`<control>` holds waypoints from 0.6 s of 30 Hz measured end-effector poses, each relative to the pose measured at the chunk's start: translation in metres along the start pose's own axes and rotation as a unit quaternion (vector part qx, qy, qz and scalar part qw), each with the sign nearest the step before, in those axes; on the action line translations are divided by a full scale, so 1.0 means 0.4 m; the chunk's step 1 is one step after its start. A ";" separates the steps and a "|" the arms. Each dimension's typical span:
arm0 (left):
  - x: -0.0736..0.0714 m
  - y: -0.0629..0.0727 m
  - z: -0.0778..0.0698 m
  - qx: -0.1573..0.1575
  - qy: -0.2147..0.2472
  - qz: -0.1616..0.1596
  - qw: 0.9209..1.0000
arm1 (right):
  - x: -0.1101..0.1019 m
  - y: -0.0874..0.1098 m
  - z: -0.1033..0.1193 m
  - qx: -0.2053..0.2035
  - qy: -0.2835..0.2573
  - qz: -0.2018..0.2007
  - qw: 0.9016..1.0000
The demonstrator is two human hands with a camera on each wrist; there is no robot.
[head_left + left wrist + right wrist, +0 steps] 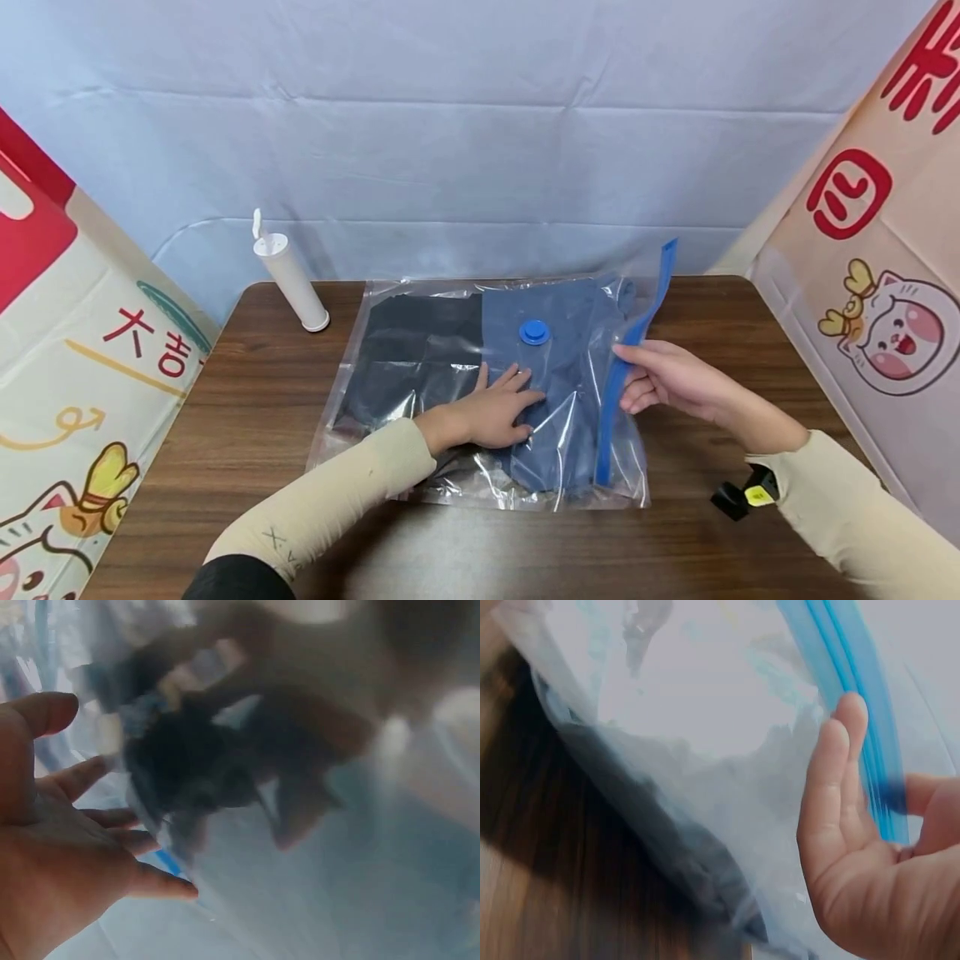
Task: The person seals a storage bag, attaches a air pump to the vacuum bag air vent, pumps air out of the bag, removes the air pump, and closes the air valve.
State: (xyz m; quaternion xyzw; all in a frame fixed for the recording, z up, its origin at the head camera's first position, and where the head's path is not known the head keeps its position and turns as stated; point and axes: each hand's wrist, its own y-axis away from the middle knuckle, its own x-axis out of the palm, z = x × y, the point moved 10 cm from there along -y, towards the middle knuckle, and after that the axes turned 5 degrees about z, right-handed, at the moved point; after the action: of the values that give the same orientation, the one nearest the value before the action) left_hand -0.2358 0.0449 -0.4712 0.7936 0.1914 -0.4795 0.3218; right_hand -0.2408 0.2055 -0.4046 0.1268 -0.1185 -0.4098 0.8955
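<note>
A clear plastic vacuum storage bag (450,492) lies flat on the table, with dark folded cloth (427,333) at its left and blue-grey folded cloth (555,442) at its right inside. Its round blue valve (534,332) faces up. With fingers spread, my left hand (491,410) rests on top of the bag, across the two cloths. At the bag's right end, my right hand (678,379) pinches the blue zip strip (613,400) between thumb and fingers and lifts it off the table. In the right wrist view the thumb and fingers lie on either side of the strip (847,660).
A white hand pump (292,279) stands at the table's back left, its handle raised. The brown wooden table (225,467) ends at a pale blue cloth backdrop (450,150). Printed cloths hang at both sides. A small black device (742,493) is at the right wrist.
</note>
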 end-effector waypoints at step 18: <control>-0.133 0.108 -0.108 0.035 0.179 -0.160 0.970 | 0.025 -0.085 -0.010 0.036 0.015 -0.118 0.992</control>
State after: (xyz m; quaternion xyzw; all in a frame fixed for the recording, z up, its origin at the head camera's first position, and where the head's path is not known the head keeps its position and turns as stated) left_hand -0.2067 0.0443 -0.3955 0.8364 0.3537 -0.3813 0.1732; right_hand -0.2570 0.1769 -0.4185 0.1779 -0.1038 -0.5062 0.8374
